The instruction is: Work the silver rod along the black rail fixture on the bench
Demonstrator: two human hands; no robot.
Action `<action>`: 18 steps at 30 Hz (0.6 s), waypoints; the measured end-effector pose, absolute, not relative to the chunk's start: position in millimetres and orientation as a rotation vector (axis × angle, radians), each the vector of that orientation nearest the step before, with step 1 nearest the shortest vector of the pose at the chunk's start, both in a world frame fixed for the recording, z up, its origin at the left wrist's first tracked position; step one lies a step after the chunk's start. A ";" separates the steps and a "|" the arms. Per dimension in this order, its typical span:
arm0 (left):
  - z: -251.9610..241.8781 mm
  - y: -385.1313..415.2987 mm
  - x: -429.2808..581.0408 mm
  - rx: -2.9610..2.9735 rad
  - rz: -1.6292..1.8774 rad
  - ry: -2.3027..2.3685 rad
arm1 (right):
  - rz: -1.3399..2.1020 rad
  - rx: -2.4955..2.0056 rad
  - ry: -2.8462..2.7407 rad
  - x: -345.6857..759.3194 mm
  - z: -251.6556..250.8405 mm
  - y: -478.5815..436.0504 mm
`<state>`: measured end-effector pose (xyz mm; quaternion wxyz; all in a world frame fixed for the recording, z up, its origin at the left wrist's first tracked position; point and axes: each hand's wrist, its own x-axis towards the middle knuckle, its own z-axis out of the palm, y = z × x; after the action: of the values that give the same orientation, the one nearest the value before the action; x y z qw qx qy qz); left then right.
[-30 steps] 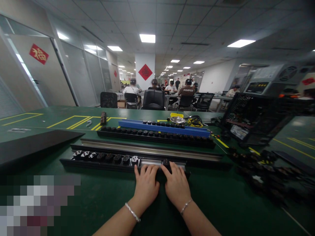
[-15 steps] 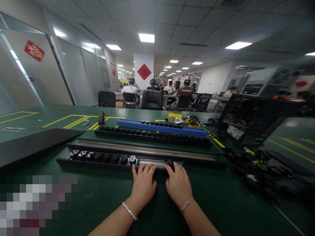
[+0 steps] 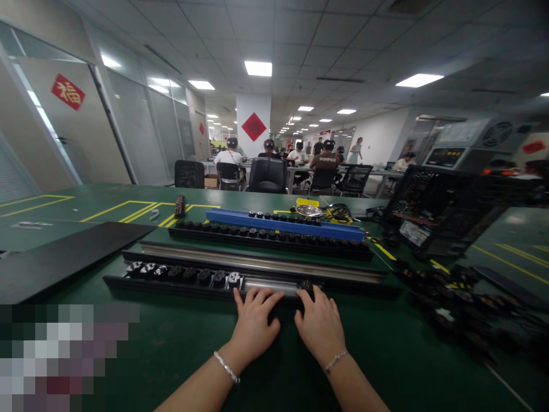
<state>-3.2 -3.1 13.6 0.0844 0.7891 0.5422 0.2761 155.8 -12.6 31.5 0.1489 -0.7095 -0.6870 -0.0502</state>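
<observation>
A long black rail (image 3: 171, 283) with a silver channel lies across the green table in front of me, and several small black parts (image 3: 189, 273) sit in its left half. My left hand (image 3: 254, 325) rests flat on the rail's front edge with its fingers spread. My right hand (image 3: 321, 326) lies beside it, fingertips touching a small black part (image 3: 306, 284) in the channel. Both wrists wear thin bracelets.
Behind the near rail lie a silver rail (image 3: 257, 257), a black strip of parts (image 3: 270, 236) and a blue rail (image 3: 283, 223). A black panel (image 3: 64, 254) lies left, a black crate (image 3: 437, 209) and loose black parts (image 3: 458, 297) right. People sit at far tables.
Both hands have shifted to the right along the rail, and the small black part at my right fingertips has moved right with them.
</observation>
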 end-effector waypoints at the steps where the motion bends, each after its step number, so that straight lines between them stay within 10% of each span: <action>1: 13.6 -2.7 -3.4 2.351 0.817 1.611 | -0.139 -2.044 -1.978 155.6 32.0 -12.7; 18: 14.3 -1.9 -2.8 2.346 0.818 1.581 | -0.196 -2.116 -1.998 163.3 30.7 -11.4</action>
<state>-2.8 -1.9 14.3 0.0983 0.7928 0.5342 0.2765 163.3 -11.4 30.7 0.1120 -0.7209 -0.6807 -0.0668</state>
